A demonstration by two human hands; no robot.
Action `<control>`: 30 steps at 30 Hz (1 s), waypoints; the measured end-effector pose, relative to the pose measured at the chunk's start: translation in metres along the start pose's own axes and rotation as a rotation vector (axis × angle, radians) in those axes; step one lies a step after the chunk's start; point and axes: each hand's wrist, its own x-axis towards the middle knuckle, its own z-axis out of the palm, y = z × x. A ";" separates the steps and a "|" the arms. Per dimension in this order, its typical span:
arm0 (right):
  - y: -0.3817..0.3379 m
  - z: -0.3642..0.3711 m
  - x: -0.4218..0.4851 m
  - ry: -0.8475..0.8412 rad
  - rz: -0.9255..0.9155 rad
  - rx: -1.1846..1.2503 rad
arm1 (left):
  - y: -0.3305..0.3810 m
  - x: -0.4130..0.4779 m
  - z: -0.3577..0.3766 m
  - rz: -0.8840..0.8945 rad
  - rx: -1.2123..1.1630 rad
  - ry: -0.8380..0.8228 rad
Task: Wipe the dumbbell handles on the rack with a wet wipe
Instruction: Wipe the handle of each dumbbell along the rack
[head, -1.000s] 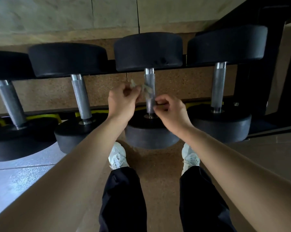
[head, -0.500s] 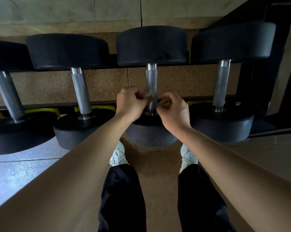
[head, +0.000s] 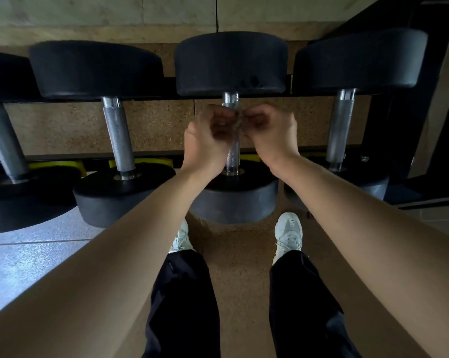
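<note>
**Both grips at the third handle**

Left grip (head: 208, 135) and right grip (head: 268, 130), fingers curled tight, pinch a blurred wet wipe (head: 240, 119) round the far end of the third dumbbell's handle (head: 233, 153) on the rack (head: 168, 86).

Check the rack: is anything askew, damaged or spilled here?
Nothing stands out. The dumbbells sit in an even row on the rack. The left hand and right hand curl at one handle; motion blur hides what they hold.
</note>
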 end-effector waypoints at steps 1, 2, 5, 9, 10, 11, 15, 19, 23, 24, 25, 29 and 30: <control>-0.001 0.004 0.005 0.026 0.023 0.030 | 0.001 0.002 0.000 -0.015 0.008 0.029; -0.002 0.007 0.008 0.046 0.040 0.046 | -0.001 0.004 0.000 -0.039 0.011 0.057; 0.005 0.013 0.006 0.061 0.073 0.003 | -0.009 0.003 -0.003 -0.148 -0.004 0.071; 0.025 0.012 -0.010 -0.020 0.189 -0.096 | -0.025 -0.008 -0.005 -0.215 0.030 -0.004; 0.027 0.011 -0.010 -0.047 0.209 -0.105 | -0.026 -0.009 -0.004 -0.226 0.027 -0.005; 0.028 0.009 -0.007 -0.078 0.227 -0.108 | -0.027 -0.010 -0.004 -0.230 0.027 -0.002; 0.015 0.001 0.007 -0.144 0.278 -0.015 | -0.025 -0.009 -0.002 -0.225 0.038 0.010; -0.008 0.000 0.020 -0.058 0.238 0.157 | -0.023 -0.009 -0.001 -0.239 0.028 0.021; 0.001 0.002 0.014 -0.096 0.276 0.124 | -0.019 -0.012 -0.003 -0.235 0.003 0.015; 0.006 0.001 0.008 -0.131 0.295 0.079 | -0.017 -0.014 -0.003 -0.212 0.013 0.015; 0.011 -0.001 0.002 -0.165 0.312 0.030 | -0.016 -0.016 -0.004 -0.187 0.022 0.015; 0.016 -0.010 -0.015 -0.199 0.384 0.058 | -0.012 -0.025 -0.006 -0.080 0.051 -0.067; 0.014 -0.011 -0.017 -0.198 0.402 0.140 | -0.012 -0.027 -0.007 -0.060 0.054 -0.114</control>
